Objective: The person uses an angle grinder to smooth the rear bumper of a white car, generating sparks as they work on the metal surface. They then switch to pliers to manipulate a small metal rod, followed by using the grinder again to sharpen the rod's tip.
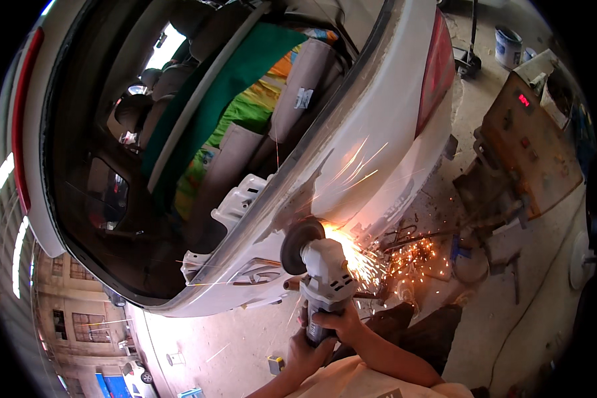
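Grasping: left hand (305, 357) and right hand (338, 322), fingers wrapped round the body of a grey angle grinder (328, 268), some fingertips hidden behind it. Grinder positioned at the rear edge of a white car (358, 176), its dark disc (299, 244) meeting the bodywork; exact contact lost in glare. Orange sparks (359, 262) streaming right, obscuring floor clutter. Concrete floor (225, 345) extending left of the hands, bearing a yellow tape measure (276, 364). Left forearm (275, 383) cut off by lower border.
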`<move>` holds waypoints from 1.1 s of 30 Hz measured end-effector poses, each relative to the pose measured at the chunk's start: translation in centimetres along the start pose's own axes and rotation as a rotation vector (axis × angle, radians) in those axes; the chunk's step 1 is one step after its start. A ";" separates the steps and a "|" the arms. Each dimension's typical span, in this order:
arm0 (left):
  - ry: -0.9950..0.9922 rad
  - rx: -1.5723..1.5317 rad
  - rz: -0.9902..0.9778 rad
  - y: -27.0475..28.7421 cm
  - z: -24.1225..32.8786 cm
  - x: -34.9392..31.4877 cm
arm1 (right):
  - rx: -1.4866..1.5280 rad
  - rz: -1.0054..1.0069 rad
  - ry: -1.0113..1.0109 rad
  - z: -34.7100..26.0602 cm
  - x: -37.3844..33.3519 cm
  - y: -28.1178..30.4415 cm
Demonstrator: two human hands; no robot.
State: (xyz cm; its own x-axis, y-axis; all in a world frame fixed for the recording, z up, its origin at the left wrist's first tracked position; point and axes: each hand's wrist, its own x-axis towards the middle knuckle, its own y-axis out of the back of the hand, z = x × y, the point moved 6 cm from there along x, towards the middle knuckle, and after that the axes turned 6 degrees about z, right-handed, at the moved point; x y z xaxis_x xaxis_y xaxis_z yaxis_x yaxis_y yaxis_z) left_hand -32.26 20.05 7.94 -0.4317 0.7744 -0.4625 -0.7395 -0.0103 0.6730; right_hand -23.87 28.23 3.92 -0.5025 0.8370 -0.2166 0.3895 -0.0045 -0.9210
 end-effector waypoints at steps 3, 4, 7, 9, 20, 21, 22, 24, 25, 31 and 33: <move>-0.065 -0.032 0.009 -0.7 -2.0 -0.1 | 0.069 0.022 -0.072 0.4 -0.8 0.2; -0.109 -0.052 0.012 -0.9 -2.3 -0.2 | 0.054 0.038 -0.091 0.5 -1.0 0.4; -0.091 -0.041 -0.013 -0.3 0.1 0.1 | -0.100 0.024 -0.006 -0.2 -0.4 0.2; -0.127 -0.046 0.005 0.2 0.2 0.2 | -0.189 0.065 0.080 -1.2 0.0 -0.6; -0.196 -0.185 0.044 0.7 0.3 0.5 | -0.319 0.085 0.080 -1.6 0.3 -1.5; -0.221 -0.178 0.068 1.0 0.4 0.7 | -0.355 0.076 0.101 -2.1 0.5 -2.0; -0.246 -0.170 0.093 1.2 0.5 0.9 | -0.391 0.068 0.123 -2.3 0.5 -2.3; -0.237 -0.152 0.073 0.7 -1.2 0.7 | -0.333 0.091 0.128 -2.0 0.1 -2.0; -0.231 -0.144 0.062 0.5 -1.9 0.6 | -0.304 0.104 0.128 -1.8 -0.2 -1.8; -0.169 -0.129 0.075 1.5 0.2 0.7 | -0.419 0.130 0.164 -3.1 0.1 -2.8; -0.177 -0.119 0.080 1.5 0.3 0.7 | -0.355 0.117 0.157 -2.6 0.2 -2.6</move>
State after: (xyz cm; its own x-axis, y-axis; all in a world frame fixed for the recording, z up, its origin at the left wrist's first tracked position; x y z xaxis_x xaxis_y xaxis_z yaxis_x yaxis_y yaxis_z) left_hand -33.47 20.79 8.80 -0.4014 0.8671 -0.2951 -0.7672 -0.1423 0.6254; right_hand -22.95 29.86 7.10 -0.3256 0.9156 -0.2361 0.6931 0.0612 -0.7183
